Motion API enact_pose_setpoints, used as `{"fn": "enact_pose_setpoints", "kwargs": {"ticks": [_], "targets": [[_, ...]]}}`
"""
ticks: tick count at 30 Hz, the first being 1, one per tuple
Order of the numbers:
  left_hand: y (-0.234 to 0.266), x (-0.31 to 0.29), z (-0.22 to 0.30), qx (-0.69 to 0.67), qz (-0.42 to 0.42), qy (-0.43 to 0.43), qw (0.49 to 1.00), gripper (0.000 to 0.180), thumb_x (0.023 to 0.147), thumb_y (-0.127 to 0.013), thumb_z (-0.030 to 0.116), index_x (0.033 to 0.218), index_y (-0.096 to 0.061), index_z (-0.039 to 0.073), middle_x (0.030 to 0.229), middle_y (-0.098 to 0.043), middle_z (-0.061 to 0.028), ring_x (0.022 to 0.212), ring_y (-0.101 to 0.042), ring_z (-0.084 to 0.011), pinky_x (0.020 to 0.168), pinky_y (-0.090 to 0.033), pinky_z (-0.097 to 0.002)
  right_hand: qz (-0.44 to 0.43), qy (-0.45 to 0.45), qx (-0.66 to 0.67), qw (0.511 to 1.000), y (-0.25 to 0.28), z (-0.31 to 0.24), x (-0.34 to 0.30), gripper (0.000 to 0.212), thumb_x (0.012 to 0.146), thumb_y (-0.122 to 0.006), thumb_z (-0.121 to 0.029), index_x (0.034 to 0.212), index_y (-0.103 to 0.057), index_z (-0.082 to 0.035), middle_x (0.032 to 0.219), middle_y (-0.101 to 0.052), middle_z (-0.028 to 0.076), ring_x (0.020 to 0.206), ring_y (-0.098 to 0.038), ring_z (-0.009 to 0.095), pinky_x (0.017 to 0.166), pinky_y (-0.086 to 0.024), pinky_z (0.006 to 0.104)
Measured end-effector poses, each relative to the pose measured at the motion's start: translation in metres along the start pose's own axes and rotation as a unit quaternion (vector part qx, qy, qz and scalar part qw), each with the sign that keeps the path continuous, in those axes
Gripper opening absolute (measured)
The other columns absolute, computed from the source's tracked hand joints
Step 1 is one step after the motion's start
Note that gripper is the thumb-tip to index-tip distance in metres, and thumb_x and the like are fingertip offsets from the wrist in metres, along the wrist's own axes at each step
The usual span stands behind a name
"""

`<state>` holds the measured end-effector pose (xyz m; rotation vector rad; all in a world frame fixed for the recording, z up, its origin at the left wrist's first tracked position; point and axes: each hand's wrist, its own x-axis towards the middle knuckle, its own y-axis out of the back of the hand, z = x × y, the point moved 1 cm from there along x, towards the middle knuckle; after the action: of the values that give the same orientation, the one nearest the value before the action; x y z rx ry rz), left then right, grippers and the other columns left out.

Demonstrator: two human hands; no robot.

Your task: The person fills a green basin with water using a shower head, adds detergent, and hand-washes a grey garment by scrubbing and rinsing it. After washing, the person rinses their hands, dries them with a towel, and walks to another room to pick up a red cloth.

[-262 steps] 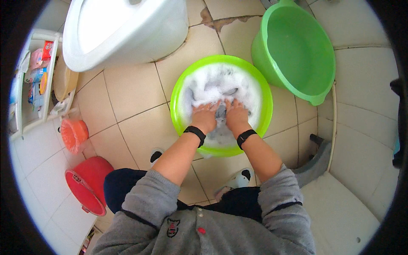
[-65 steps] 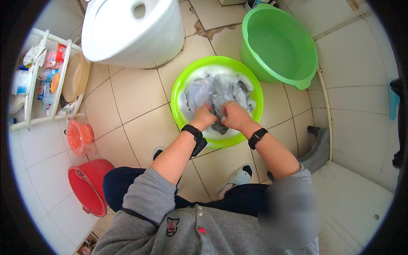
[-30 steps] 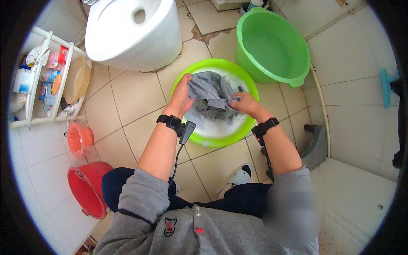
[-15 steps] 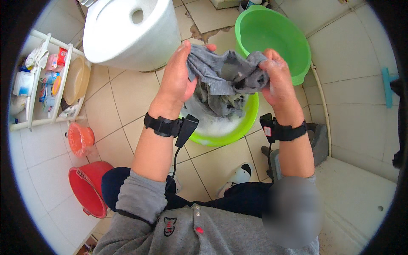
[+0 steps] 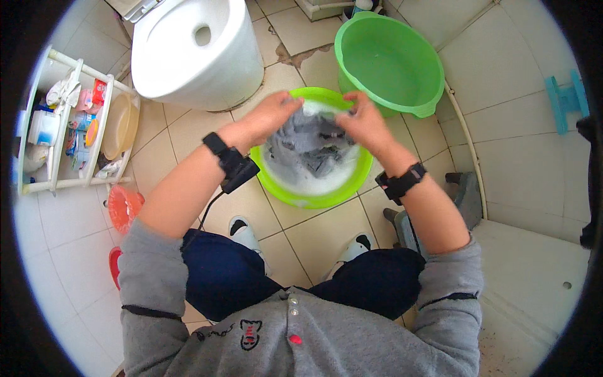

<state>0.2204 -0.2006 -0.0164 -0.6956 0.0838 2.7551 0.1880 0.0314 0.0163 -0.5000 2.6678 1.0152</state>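
Note:
Down in the lime-green basin [image 5: 308, 202], a wet grey garment [image 5: 308, 139] lies bunched among white suds. My left hand [image 5: 271, 117] is closed on the garment's left edge, over the basin's far left rim. On the opposite side my right hand [image 5: 365, 124] grips the cloth with bent fingers, thumb side turned inward. Both hands are slightly blurred. Black straps with small devices sit on both wrists. Part of the garment is sunk in the foam, so its full shape is hidden.
A larger green tub [image 5: 389, 63] stands just beyond the basin to the right. A white toilet [image 5: 195, 56] is at the far left, beside a white rack [image 5: 75, 125] of toiletries. An orange-red lined bin [image 5: 124, 207] sits below the rack. My slippered feet stand on the tiles.
Both hands have lowered the grey garment from above the basin into the suds. My forearms have spread wider apart, and the view has shifted slightly.

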Motion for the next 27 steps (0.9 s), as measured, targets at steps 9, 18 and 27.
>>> {"fn": "enact_pose_setpoints", "kwargs": {"ticks": [9, 18, 27], "targets": [[-0.077, 0.010, -0.131, 0.510, -0.235, -0.037, 0.827, 0.049, 0.074, -0.079, 0.033, 0.112, -0.068, 0.003, 0.115, -0.066, -0.0249, 0.105, -0.064, -0.0405, 0.088, -0.053, -0.0471, -0.240, 0.003, -0.492, 0.837, -0.082, 0.106, -0.036, 0.044, 0.071, -0.080, -0.034, 0.102, -0.070, -0.004, 0.104, -0.070, 0.024, 0.098, -0.069, 0.036, 0.085, -0.055, 0.0450], [-0.026, 0.002, -0.031, 0.340, 0.090, -0.100, 0.931, 0.033, 0.088, -0.062, 0.023, 0.107, -0.062, -0.004, 0.089, -0.067, -0.0204, 0.084, -0.070, -0.0307, 0.070, -0.057, -0.0426, -0.012, 0.029, -0.192, 0.981, -0.001, 0.012, -0.015, 0.028, 0.077, -0.072, -0.019, 0.096, -0.066, 0.001, 0.083, -0.070, 0.017, 0.074, -0.071, 0.027, 0.064, -0.055, 0.0414], [-0.006, -0.055, 0.115, 0.087, 0.149, -0.252, 0.952, 0.027, 0.085, -0.067, 0.022, 0.098, -0.061, 0.000, 0.081, -0.065, -0.0107, 0.073, -0.065, -0.0186, 0.069, -0.051, -0.0347, 0.107, 0.161, 0.166, 0.967, 0.082, -0.130, -0.047, 0.018, 0.079, -0.066, -0.009, 0.095, -0.063, 0.000, 0.074, -0.064, 0.004, 0.056, -0.060, 0.012, 0.049, -0.046, 0.0268]]}}
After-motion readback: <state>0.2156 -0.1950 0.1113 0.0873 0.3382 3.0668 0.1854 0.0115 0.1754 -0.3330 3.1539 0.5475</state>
